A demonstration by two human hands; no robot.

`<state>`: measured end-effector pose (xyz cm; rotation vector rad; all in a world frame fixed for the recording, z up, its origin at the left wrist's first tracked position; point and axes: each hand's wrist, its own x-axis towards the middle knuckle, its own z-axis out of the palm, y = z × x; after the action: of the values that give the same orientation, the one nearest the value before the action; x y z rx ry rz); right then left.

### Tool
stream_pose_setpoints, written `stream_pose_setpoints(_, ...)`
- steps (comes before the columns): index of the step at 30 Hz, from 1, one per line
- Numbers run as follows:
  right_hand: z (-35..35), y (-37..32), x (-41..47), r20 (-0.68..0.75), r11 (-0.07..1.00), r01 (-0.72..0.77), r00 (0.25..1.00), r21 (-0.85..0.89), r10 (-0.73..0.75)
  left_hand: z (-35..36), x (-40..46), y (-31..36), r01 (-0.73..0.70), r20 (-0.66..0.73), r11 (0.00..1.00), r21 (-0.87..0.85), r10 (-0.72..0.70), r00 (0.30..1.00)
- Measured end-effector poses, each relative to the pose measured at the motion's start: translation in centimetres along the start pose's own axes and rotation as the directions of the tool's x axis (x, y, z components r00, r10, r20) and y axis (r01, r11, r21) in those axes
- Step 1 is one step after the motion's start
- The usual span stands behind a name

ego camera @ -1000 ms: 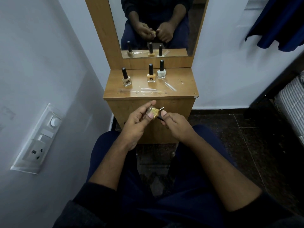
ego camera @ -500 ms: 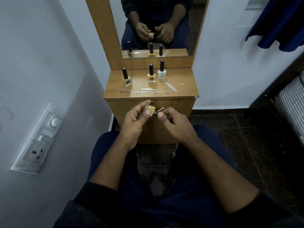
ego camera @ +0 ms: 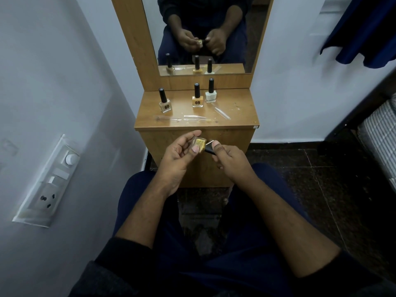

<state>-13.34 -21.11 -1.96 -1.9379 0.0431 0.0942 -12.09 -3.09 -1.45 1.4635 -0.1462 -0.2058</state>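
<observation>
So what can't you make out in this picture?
Head view only.
- Hidden: black cap, mostly under fingers of the right hand; on or off the gold bottle is unclear.
- Too small: labels of the dresser bottles.
- Cut off: blue cloth, by the top-right edge.

Three bottles (ego camera: 197, 95) on the dresser (ego camera: 235, 116); mirror (ego camera: 205, 33) behind; switchboard (ego camera: 49, 183) left.

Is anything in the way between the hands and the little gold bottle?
No, nothing visible is in the way. The left hand holds the gold bottle directly, and the right hand pinches its black cap.
</observation>
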Motion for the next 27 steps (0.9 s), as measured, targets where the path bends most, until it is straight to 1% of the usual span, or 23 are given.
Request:
stream_pose_setpoints(2,-0.1,-0.5,0.1,0.101,0.974,-0.137,0.988,0.182,0.12,0.0,0.0,0.1,-0.009,0.008,1.0,0.0,0.009,1.0)
stream_pose_setpoints(4,-0.3,-0.8,0.0,0.212,0.93,-0.248,0.958,0.27,0.194,0.0,-0.1,0.2,-0.019,0.023,1.0,0.003,0.019,1.0)
stream_pose_setpoints(6,-0.7,-1.0,-0.2,0.289,0.88,-0.331,0.928,0.341,0.237,0.0,-0.1,0.2,-0.033,0.039,0.999,0.009,0.033,0.999)
stream_pose_setpoints(9,-1.1,-0.9,-0.6,0.331,0.805,-0.417,0.897,0.422,0.292,0.0,-0.1,0.2,-0.045,0.044,0.999,0.012,0.044,0.998)
stream_pose_setpoints(10,-1.0,-0.8,-0.5,0.308,0.813,-0.406,0.905,0.417,0.294,0.1,-0.1,0.2,-0.046,0.04,0.999,0.013,0.046,0.998)
stream_pose_setpoints(11,-0.8,-0.8,-0.5,0.26,0.849,-0.368,0.923,0.378,0.284,0.1,0.0,0.2,-0.047,0.033,0.999,0.012,0.047,0.998)
stream_pose_setpoints(12,-0.6,-0.7,-0.5,0.191,0.907,-0.299,0.949,0.298,0.25,0.1,0.0,0.1,-0.047,0.023,0.999,0.01,0.046,0.999)
stream_pose_setpoints(13,-0.4,-0.5,-0.5,0.111,0.961,-0.205,0.976,0.188,0.186,0.0,0.0,0.1,-0.043,0.013,0.999,0.005,0.043,0.999)
stream_pose_setpoints(14,-0.2,-0.3,-0.5,0.037,0.994,-0.091,0.995,0.063,0.089,0.0,0.0,0.1,-0.038,0.004,0.999,-0.001,0.038,0.999)
stream_pose_setpoints(15,-0.2,-0.1,-0.5,-0.011,0.999,0.017,1.0,-0.05,-0.017,0.0,0.1,0.0,-0.033,-0.004,0.999,-0.005,0.033,0.999)
stream_pose_setpoints(16,-0.2,0.1,-0.4,-0.03,0.985,0.105,0.993,-0.135,-0.11,-0.1,0.1,0.0,-0.029,-0.01,1.0,-0.007,0.029,1.0)
stream_pose_setpoints(18,-0.5,0.5,-0.3,-0.038,0.946,0.214,0.973,-0.243,-0.229,-0.1,0.2,-0.1,-0.022,-0.012,1.0,-0.002,0.022,1.0)
stream_pose_setpoints(20,-0.6,0.5,-0.2,-0.043,0.916,0.244,0.962,-0.319,-0.271,0.0,0.2,-0.2,-0.026,-0.007,1.0,0.002,0.026,1.0)
stream_pose_setpoints(24,-0.3,0.4,-0.2,-0.023,0.871,0.213,0.968,-0.443,-0.248,-0.1,0.2,-0.1,-0.036,0.009,0.999,-0.006,0.036,0.999)
stream_pose_setpoints(26,-0.3,0.3,-0.2,-0.013,0.887,0.175,0.98,-0.427,-0.2,-0.1,0.2,-0.1,-0.032,0.023,0.999,-0.004,0.033,0.999)
stream_pose_setpoints(27,-0.3,0.2,-0.2,0.0,0.91,0.142,0.988,-0.39,-0.154,-0.2,0.2,-0.1,-0.03,0.031,1.0,-0.001,0.03,0.999)
